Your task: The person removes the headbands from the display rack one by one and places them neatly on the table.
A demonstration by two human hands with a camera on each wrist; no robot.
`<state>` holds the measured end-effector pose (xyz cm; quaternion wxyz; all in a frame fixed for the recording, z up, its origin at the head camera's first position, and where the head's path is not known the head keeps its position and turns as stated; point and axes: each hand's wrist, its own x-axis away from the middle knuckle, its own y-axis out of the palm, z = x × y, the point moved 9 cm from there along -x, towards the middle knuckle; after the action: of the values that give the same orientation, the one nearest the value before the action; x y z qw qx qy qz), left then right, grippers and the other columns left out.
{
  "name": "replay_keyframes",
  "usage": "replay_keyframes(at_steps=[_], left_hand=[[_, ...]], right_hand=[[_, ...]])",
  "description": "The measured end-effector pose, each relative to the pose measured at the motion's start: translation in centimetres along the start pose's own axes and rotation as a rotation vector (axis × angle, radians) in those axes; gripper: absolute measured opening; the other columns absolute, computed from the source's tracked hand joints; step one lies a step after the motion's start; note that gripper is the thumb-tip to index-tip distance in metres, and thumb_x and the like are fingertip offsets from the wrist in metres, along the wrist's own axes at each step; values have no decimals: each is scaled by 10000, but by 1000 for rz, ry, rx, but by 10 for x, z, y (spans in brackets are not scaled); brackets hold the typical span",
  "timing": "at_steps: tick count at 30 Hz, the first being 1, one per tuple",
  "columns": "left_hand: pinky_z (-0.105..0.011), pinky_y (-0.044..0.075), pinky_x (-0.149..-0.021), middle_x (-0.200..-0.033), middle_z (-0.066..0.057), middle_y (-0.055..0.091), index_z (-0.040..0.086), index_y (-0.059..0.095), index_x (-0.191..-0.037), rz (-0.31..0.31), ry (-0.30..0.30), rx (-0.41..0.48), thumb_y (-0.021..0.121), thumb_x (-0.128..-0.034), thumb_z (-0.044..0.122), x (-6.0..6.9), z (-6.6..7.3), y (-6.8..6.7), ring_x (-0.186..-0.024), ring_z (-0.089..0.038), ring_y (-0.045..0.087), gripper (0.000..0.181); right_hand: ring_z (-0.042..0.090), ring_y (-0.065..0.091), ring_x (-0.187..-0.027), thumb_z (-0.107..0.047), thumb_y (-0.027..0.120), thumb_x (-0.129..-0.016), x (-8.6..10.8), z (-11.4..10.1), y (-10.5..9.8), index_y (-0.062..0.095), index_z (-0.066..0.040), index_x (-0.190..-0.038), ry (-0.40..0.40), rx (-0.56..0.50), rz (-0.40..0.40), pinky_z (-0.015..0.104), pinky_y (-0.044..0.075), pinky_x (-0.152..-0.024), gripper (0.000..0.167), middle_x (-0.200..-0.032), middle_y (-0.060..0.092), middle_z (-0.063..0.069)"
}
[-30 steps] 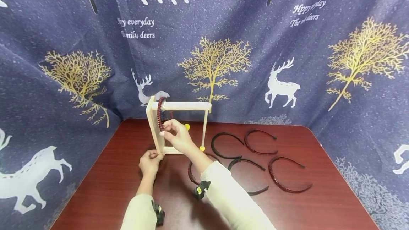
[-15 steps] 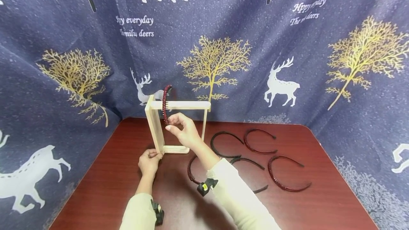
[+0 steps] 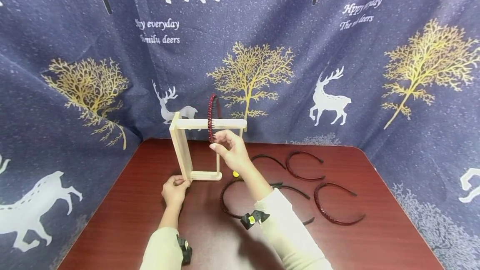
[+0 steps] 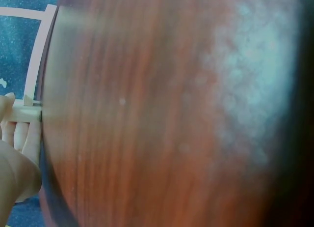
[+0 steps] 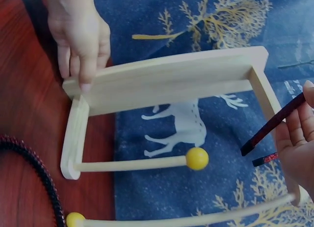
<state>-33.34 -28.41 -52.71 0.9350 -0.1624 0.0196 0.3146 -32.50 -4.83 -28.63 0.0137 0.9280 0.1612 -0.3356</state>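
Note:
A pale wooden rack point(image 3: 181, 147) stands at the table's back left, its upright board on the left and a top bar point(image 3: 195, 124) running right. My left hand point(image 3: 174, 191) grips the board's lower front corner between thumb and fingers. With my right hand point(image 3: 234, 153) I pinch the near leg of a dark red toothed headband point(image 3: 211, 118). Its arch rises above the top bar, one leg in front and the other behind. In the right wrist view the headband's near leg point(image 5: 274, 123) crosses the bar. Whether it touches the bar I cannot tell.
Thin rods with yellow balls point(image 5: 197, 158) belong to the rack. Several headbands lie on the red-brown table point(image 3: 123, 203): a dark red one point(image 3: 224, 203) near my right forearm, black ones, and another dark red one point(image 3: 318, 201) at the right. A patterned blue cloth point(image 3: 262, 20) hangs behind.
My right hand has carried the headband rightward along the top bar, away from the upright board, and its arch sits higher. My left hand has stayed at the board's lower corner.

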Motion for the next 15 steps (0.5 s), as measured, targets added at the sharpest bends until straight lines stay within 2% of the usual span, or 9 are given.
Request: replay_keyframes(at_steps=[6, 12, 15], left_hand=[[-421, 336, -894, -845, -135, 694, 32, 666, -890, 5, -5, 9, 813, -693, 151, -1, -1, 0, -881, -275, 562, 273], [-413, 348, -878, -855, -137, 694, 35, 669, -898, 5, -6, 4, 812, -698, 154, 0, -2, 1, -874, -272, 568, 273], [-395, 366, -850, -855, -139, 693, 30, 668, -905, 1, -7, 6, 809, -702, 146, 0, -2, 2, -863, -272, 579, 273]], right_hand=[[147, 518, -730, 145, 614, -793, 5, 0, -16, 538, 121, -931, 37, 0, 35, 237, 428, -670, 159, -785, 555, 127], [153, 514, -723, 163, 604, -789, 9, -1, -29, 530, 137, -922, 34, 2, 66, 215, 421, -637, 155, -791, 553, 191], [133, 527, -752, 135, 624, -791, 13, 9, -38, 540, 112, -926, 20, -9, 89, 223, 426, -647, 160, -805, 572, 130]])
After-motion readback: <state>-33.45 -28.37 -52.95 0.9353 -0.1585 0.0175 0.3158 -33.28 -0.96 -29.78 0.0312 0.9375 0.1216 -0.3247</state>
